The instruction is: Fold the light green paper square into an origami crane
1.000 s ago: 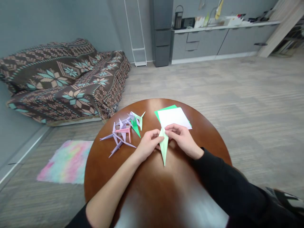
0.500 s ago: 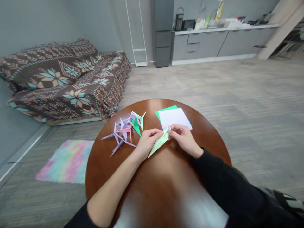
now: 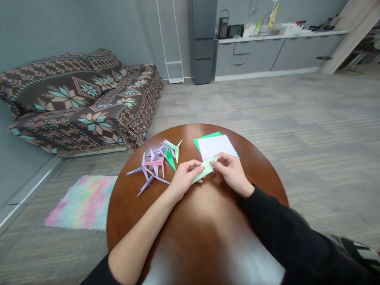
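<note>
Between my two hands is a folded piece of light green paper [image 3: 205, 169], long and narrow, held above the brown round table [image 3: 202, 213]. My left hand [image 3: 186, 177] pinches its left part between thumb and fingers. My right hand [image 3: 230, 172] pinches the upper right end, the thumb pressing on top. Just beyond lies a stack of flat paper sheets [image 3: 216, 146], white on top with green showing under it. To the left of my left hand sits a cluster of folded paper cranes [image 3: 152, 162], mostly purple, with a pink one, a green one [image 3: 170, 158] and a pale green one.
A sofa [image 3: 89, 103] under a patterned cover stands at the back left. On the floor left of the table lies a fluffy pastel rug [image 3: 83, 202]. A grey fridge [image 3: 203, 43] and a kitchen counter [image 3: 267, 55] line the far wall.
The light green folded paper has turned to a flatter angle, and its lower left tip has drawn up toward my left hand. My right hand has shifted slightly up and right.
</note>
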Demonstrator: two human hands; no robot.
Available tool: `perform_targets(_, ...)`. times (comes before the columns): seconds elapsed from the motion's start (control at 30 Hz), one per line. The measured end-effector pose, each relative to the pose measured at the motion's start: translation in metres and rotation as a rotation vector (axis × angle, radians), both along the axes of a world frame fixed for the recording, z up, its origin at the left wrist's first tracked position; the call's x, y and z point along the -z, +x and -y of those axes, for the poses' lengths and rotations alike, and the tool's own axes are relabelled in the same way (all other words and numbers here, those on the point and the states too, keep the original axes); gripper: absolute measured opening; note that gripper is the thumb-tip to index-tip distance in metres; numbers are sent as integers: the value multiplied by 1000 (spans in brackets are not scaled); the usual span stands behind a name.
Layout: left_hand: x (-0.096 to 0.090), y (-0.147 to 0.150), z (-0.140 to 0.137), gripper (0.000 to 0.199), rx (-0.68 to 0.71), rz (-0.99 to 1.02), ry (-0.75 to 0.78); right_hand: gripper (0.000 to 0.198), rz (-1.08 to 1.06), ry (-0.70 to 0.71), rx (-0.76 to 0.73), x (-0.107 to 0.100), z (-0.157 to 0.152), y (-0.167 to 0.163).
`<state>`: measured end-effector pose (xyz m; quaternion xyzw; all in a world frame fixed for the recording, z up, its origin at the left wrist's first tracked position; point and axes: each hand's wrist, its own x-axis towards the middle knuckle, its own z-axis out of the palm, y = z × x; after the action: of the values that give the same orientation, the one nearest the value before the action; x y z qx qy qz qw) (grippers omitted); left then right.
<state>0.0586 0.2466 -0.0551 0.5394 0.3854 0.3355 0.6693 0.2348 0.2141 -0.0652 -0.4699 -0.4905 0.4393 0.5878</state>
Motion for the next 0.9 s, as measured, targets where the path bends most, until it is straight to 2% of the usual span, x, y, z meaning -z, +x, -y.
perform_targets(0.13, 0, -5, -5, 27, -4, -69, 60, 12, 47, -7, 7, -1, -2, 5)
perform_targets(0.27, -3, -11, -10, 22, 65, -226, 230, 5, 248, -13, -117, -6, 0, 10)
perform_targets(0.37, -4, -13, -9, 19, 126, -297, 294, 6, 386, -12, -211, -8, 3, 10)
perform_targets(0.5, -4, -10, -6, 21, 175, -308, 304, 9, 427, -66, -278, -8, 7, 6)
perform_targets(0.67, -3, -11, -7, 16, 193, -281, 284, 8, 448, -54, -307, -8, 7, 6)
perform_targets(0.9, -6, -14, -11, 17, 146, -279, 221, 9, 505, -65, -217, -12, 6, 16)
